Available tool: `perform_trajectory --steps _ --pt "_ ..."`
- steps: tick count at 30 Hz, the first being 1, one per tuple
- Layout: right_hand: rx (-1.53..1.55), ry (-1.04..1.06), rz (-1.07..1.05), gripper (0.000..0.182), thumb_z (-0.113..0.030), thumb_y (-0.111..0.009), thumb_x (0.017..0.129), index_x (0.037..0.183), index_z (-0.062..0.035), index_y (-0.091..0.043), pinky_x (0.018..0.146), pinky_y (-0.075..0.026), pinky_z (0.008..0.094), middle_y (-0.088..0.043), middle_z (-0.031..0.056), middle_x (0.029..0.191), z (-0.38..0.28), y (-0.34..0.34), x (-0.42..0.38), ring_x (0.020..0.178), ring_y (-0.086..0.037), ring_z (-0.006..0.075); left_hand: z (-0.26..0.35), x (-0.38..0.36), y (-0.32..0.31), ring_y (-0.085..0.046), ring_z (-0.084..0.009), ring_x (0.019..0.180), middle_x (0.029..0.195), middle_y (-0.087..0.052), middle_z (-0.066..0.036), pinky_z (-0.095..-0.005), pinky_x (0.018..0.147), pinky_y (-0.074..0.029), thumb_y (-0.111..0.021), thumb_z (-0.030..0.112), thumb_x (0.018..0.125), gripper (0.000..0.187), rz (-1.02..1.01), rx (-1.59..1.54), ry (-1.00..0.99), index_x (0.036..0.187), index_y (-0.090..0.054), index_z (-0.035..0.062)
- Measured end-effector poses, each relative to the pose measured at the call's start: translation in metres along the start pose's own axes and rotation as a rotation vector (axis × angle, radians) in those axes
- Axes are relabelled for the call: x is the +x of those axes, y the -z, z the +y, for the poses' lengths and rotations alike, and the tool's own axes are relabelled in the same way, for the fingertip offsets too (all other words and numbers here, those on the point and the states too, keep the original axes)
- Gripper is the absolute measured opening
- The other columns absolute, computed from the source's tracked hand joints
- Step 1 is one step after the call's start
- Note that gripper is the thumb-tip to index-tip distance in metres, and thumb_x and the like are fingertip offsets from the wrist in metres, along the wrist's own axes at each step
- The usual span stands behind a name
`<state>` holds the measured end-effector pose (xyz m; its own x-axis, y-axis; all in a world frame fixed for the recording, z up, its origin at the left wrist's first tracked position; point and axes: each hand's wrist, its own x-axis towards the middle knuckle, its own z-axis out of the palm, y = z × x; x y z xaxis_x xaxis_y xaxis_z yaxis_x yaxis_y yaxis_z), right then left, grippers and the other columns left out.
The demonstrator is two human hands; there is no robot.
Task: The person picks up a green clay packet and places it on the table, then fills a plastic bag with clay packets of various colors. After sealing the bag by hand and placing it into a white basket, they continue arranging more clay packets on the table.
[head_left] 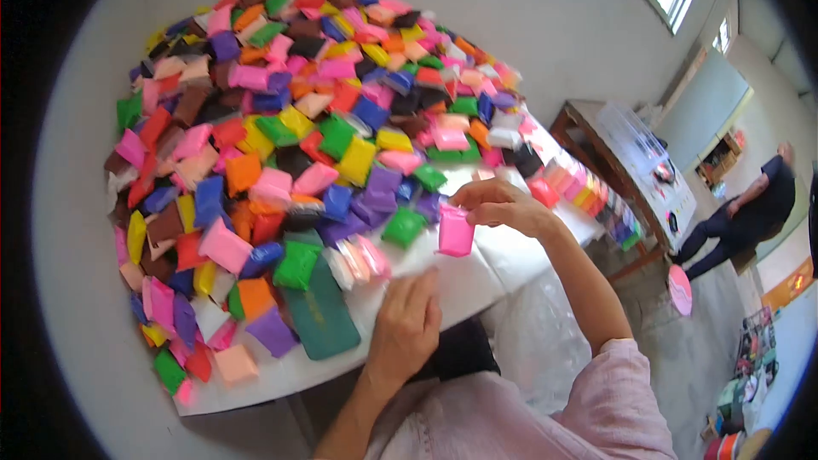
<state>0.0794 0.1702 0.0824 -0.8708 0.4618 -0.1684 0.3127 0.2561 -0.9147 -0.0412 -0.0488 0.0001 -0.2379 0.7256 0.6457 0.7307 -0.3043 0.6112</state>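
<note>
My right hand (503, 206) pinches a bright pink packet (456, 232) by its upper end, holding it above the white tabletop (490, 268). Lower and to the left, my left hand (405, 328) is held low at the table's near side, its fingers extended and slightly blurred, with nothing visible in them. Close to its fingertips lies a row of packets (360, 261) in white, peach and pink. A green packet (404, 227) lies between this row and the pink packet. Beside my left hand is a dark green flat board (322, 315), partly under another green packet (297, 265).
A large heap of packets in many colours (281, 128) covers the table's left and far parts. A lined-up row of packets (588, 192) runs along the right edge. Clear plastic bags (537, 332) hang below. Another table (630, 162) and a person in dark clothes (754, 204) are at right.
</note>
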Motion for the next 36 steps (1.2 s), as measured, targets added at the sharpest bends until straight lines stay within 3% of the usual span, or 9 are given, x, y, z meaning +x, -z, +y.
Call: perform_trajectory --steps 1,4,8,9,13,17,20,29,36 --pt "-0.036 -0.057 -0.017 0.035 -0.024 -0.065 0.085 0.112 -0.0028 -0.066 0.066 -0.044 0.0273 -0.064 0.0005 0.085 0.005 -0.007 -0.01 0.073 -0.053 0.0081 0.001 -0.001 -0.002 -0.056 -0.0386 0.1 0.105 -0.058 -0.02 -0.0454 0.089 -0.045 -0.06 -0.001 0.083 0.037 -0.003 0.018 0.036 0.12 -0.058 -0.0019" --pt "-0.328 0.134 -0.086 0.033 -0.025 -0.063 0.087 0.11 -0.0019 -0.067 0.066 -0.045 0.0283 -0.065 0.0022 0.083 0.045 -0.021 -0.013 0.074 -0.054 0.0098 0.005 0.0 -0.005 -0.053 -0.0375 0.104 0.109 -0.055 -0.019 -0.0458 0.092 -0.042 -0.065 0.008 0.085 0.035 -0.038 0.086 0.084 0.119 -0.059 -0.0006" --pt "-0.415 0.11 0.118 0.029 -0.02 -0.066 0.089 0.113 -0.0028 -0.065 0.068 -0.048 0.0283 -0.069 0.0057 0.095 0.037 -0.036 -0.032 0.077 -0.057 0.0079 0.002 0.003 -0.007 -0.053 -0.0365 0.098 0.101 -0.053 -0.018 -0.0459 0.088 -0.042 -0.065 0.014 0.087 0.027 -0.132 0.19 0.081 0.108 -0.061 -0.0018" --pt "-0.371 0.199 0.241 0.029 -0.019 -0.07 0.087 0.111 -0.0032 -0.065 0.064 -0.047 0.0287 -0.067 0.0057 0.092 0.043 -0.045 -0.038 0.068 -0.057 0.0115 0.003 0.004 -0.008 -0.053 -0.0363 0.097 0.101 -0.053 -0.018 -0.0458 0.087 -0.042 -0.065 0.014 0.087 0.025 -0.136 0.206 0.081 0.106 -0.061 -0.002" --pt "-0.542 0.245 0.665 0.027 -0.023 -0.074 0.084 0.101 -0.0046 -0.064 0.065 -0.051 0.0365 -0.061 0.0107 0.09 0.042 -0.075 -0.075 0.072 -0.064 0.0249 0.002 0.001 -0.014 -0.053 -0.0343 0.095 0.097 -0.053 -0.016 -0.0445 0.084 -0.043 -0.066 0.012 0.085 0.018 -0.095 0.279 0.036 0.096 -0.061 -0.0018" --pt "-0.747 0.399 0.676 0.02 -0.019 -0.074 0.08 0.093 -0.007 -0.063 0.063 -0.05 0.0399 -0.058 0.0091 0.084 0.042 -0.11 -0.09 0.073 -0.062 0.029 0.003 0.001 -0.02 -0.053 -0.0329 0.093 0.095 -0.052 -0.015 -0.0438 0.083 -0.044 -0.067 0.01 0.083 0.016 -0.076 0.324 0.0 0.092 -0.06 -0.0009" --pt "-0.789 0.469 0.77 0.018 -0.016 -0.075 0.08 0.089 -0.0061 -0.063 0.057 -0.049 0.0372 -0.058 0.0081 0.08 0.056 -0.116 -0.078 0.064 -0.061 0.0257 0.004 0.001 -0.021 -0.053 -0.0326 0.091 0.093 -0.052 -0.014 -0.0438 0.082 -0.044 -0.066 0.009 0.083 0.013 -0.078 0.321 -0.013 0.09 -0.059 -0.0004" --pt "-0.584 0.495 0.662 0.015 -0.01 -0.071 0.08 0.083 -0.0038 -0.058 0.055 -0.045 0.0364 -0.056 0.0092 0.075 0.068 -0.103 -0.077 0.059 -0.057 0.0257 0.003 0.003 -0.021 -0.054 -0.0343 0.085 0.085 -0.053 -0.015 -0.0447 0.077 -0.045 -0.065 0.005 0.083 0.009 -0.108 0.11 0.003 0.083 -0.057 -0.0006" --pt "-0.722 0.469 0.652 0.015 -0.01 -0.065 0.079 0.081 -0.0048 -0.052 0.057 -0.044 0.0405 -0.053 0.01 0.074 0.067 -0.107 -0.078 0.068 -0.058 0.0294 0.006 0.004 -0.021 -0.054 -0.0357 0.081 0.081 -0.053 -0.015 -0.0459 0.073 -0.045 -0.064 0.001 0.082 0.011 -0.085 0.024 0.038 0.077 -0.054 -0.0008"
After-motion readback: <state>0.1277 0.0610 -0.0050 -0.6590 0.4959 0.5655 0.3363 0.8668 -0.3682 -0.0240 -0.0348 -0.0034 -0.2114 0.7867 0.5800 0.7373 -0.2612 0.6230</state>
